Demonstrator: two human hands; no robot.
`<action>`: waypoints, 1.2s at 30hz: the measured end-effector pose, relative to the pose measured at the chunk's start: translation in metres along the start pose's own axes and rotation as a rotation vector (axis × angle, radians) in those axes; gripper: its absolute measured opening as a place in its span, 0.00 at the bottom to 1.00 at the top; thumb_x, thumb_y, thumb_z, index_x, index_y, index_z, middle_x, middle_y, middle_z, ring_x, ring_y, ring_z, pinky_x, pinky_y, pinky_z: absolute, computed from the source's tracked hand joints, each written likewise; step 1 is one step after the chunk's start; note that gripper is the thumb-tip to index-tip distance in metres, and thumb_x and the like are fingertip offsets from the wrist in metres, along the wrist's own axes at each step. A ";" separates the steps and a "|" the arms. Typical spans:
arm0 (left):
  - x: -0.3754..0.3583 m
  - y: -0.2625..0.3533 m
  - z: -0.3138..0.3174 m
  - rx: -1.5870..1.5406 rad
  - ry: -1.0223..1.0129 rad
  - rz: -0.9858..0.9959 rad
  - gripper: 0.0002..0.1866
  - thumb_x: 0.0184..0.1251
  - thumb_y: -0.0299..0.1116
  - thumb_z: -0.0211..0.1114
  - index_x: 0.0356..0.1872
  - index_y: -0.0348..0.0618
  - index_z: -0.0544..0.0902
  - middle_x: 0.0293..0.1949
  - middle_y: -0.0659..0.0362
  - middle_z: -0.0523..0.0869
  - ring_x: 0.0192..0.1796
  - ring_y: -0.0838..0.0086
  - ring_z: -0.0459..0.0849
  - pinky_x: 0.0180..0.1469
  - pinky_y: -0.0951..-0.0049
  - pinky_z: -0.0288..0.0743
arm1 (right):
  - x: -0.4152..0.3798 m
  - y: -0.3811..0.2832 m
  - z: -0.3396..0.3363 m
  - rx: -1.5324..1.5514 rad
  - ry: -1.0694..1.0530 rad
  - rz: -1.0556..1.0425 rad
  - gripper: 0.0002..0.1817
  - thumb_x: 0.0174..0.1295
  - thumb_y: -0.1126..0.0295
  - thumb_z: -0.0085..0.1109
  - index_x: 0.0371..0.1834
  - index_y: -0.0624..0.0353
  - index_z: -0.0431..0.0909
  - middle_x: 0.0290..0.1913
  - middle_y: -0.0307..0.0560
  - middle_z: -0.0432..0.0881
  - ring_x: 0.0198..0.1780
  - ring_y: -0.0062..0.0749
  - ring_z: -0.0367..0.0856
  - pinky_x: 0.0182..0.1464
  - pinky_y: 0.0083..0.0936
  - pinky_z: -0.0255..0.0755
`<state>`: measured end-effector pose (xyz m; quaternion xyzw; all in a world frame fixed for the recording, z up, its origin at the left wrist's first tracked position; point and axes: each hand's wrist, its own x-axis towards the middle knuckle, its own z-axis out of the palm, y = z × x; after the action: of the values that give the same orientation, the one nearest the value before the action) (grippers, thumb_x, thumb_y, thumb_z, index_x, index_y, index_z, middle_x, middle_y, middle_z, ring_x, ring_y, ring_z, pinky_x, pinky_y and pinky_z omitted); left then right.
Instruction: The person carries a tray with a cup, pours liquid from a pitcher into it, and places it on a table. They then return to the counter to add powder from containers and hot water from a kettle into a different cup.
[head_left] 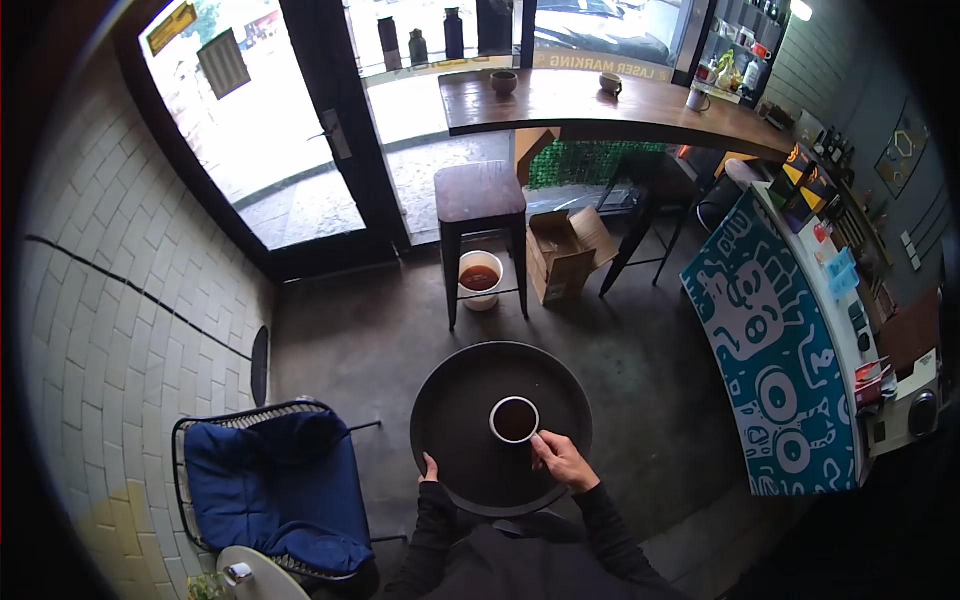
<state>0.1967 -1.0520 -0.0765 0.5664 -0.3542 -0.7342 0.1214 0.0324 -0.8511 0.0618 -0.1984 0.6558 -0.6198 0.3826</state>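
A round dark serving tray [455, 405] is held out in front of my body. My left hand [429, 468] grips its near left rim, thumb over the edge and the other fingers hidden beneath. On the right half of the tray is a white-rimmed cup [515, 419] of dark brown liquid. My right hand [564, 462] is closed at the cup's near right side, fingers pinched around its handle. The cup overlaps the tray in this view and looks upright.
A blue cushioned chair [275, 490] stands left, beside a small round table [262, 578]. Ahead are a bar stool [480, 193], a bucket [480, 280] of reddish-brown liquid and an open cardboard box [557, 268]. A wooden bar counter [560, 100] holds cups. The patterned teal counter [775, 365] stands right.
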 end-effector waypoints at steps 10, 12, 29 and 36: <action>0.101 0.095 0.094 0.139 0.092 -0.066 0.52 0.52 0.68 0.60 0.61 0.24 0.63 0.52 0.42 0.78 0.50 0.59 0.80 0.54 0.68 0.75 | 0.163 -0.017 -0.050 0.103 0.120 0.091 0.17 0.71 0.61 0.43 0.26 0.60 0.69 0.23 0.39 0.72 0.25 0.21 0.71 0.31 0.19 0.66; 0.137 0.105 0.089 0.275 0.105 -0.063 0.60 0.45 0.73 0.62 0.62 0.22 0.58 0.53 0.39 0.75 0.52 0.58 0.79 0.54 0.68 0.74 | 0.200 -0.022 -0.061 0.079 0.111 0.070 0.18 0.70 0.61 0.43 0.26 0.61 0.70 0.22 0.39 0.71 0.25 0.22 0.72 0.31 0.19 0.66; 0.100 0.102 0.053 -0.289 1.043 -0.199 0.46 0.51 0.61 0.67 0.59 0.30 0.66 0.53 0.48 0.75 0.52 0.63 0.76 0.54 0.67 0.72 | 0.471 0.110 -0.140 0.040 -0.085 0.362 0.16 0.71 0.58 0.42 0.26 0.55 0.65 0.24 0.40 0.72 0.24 0.29 0.77 0.26 0.23 0.70; 0.089 0.001 0.108 -0.346 1.054 -0.260 0.44 0.51 0.58 0.68 0.59 0.31 0.66 0.53 0.49 0.75 0.52 0.63 0.76 0.54 0.67 0.72 | 0.583 0.226 -0.162 -0.170 -0.057 0.450 0.16 0.70 0.57 0.42 0.27 0.53 0.68 0.20 0.40 0.73 0.21 0.29 0.78 0.23 0.24 0.69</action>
<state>0.0682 -1.0627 -0.1308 0.8670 -0.0477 -0.4084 0.2813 -0.4071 -1.1372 -0.3155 -0.0963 0.7222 -0.4558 0.5112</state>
